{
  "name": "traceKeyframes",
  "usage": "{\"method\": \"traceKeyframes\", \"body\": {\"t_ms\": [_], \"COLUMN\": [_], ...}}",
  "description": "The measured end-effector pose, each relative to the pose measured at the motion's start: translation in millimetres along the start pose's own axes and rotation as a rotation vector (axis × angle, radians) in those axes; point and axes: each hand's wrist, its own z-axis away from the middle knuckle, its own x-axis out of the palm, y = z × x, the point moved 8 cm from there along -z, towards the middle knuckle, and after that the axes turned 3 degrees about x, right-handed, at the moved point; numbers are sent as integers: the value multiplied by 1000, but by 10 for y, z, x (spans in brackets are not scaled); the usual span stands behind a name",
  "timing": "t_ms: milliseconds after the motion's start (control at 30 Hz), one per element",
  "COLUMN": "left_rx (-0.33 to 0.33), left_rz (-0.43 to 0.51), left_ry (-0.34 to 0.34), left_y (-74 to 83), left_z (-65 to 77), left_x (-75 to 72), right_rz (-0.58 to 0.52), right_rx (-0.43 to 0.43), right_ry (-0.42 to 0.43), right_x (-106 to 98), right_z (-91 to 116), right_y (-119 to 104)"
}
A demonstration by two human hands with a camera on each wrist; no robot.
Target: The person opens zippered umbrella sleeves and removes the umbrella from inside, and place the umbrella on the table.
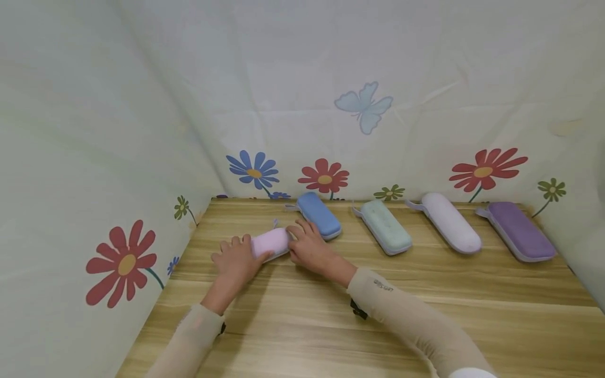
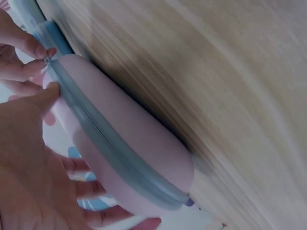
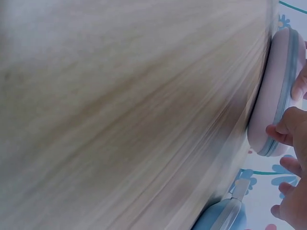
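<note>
The pink case point(image 1: 270, 243) lies on the left part of the wooden table point(image 1: 302, 325), nearer the person than the blue case point(image 1: 317, 214) and a little to its left. The left hand point(image 1: 237, 262) grasps the pink case at its left side, thumb along the near side and fingers spread toward the far side; in the left wrist view those fingers pass partly behind it. The right hand point(image 1: 314, 253) pinches the zip pull point(image 2: 48, 60) at the pink case's right end between thumb and forefinger, its other fingers bent and clear of the case in the right wrist view. A grey-blue zip band point(image 2: 108, 143) runs lengthwise around the pink case's side. The blue case sits just beyond the right hand. To its right, in a slanted row toward the back of the table, come the green case point(image 1: 386, 227), the white case point(image 1: 451, 223) and the purple case point(image 1: 521, 231), each well apart from the next and each with a loop at its far left corner. Beige sleeves point(image 1: 411, 317) cover both forearms. Behind the table hangs a pale cloth point(image 1: 283, 68) printed with flowers point(image 1: 324, 179) and a light blue butterfly point(image 1: 365, 106).
</note>
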Motion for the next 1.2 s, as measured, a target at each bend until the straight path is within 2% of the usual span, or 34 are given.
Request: {"method": "traceKeyframes", "body": {"t_ms": [67, 133, 267, 333, 433, 600, 733, 967, 1200], "left_rx": [43, 117, 324, 434, 564, 710, 735, 648, 607], "left_rz": [-12, -4, 56, 95, 149, 223, 210, 198, 199], "left_ry": [-7, -26, -73, -84, -82, -120, -118, -55, 54], "left_y": [-29, -74, -228, -316, -435, -487, -433, -353, -256], "left_z": [6, 12, 25, 37, 70, 131, 150, 205, 290], "left_x": [22, 53, 130, 158, 172, 188, 204, 147, 41], "right_rz": [8, 2, -3, 3, 10, 16, 25, 25, 32], "right_rx": [5, 15, 55, 76, 89, 126, 173, 192, 209], "right_ry": [-6, -23, -61, -83, -105, -146, -186, -190, -194], "right_x": [9, 21, 52, 75, 94, 124, 177, 180, 200], "right_z": [-9, -18, -43, -52, -61, -82, -102, -129, -158], "right_y": [1, 10, 65, 101, 138, 196, 246, 237, 224]}}
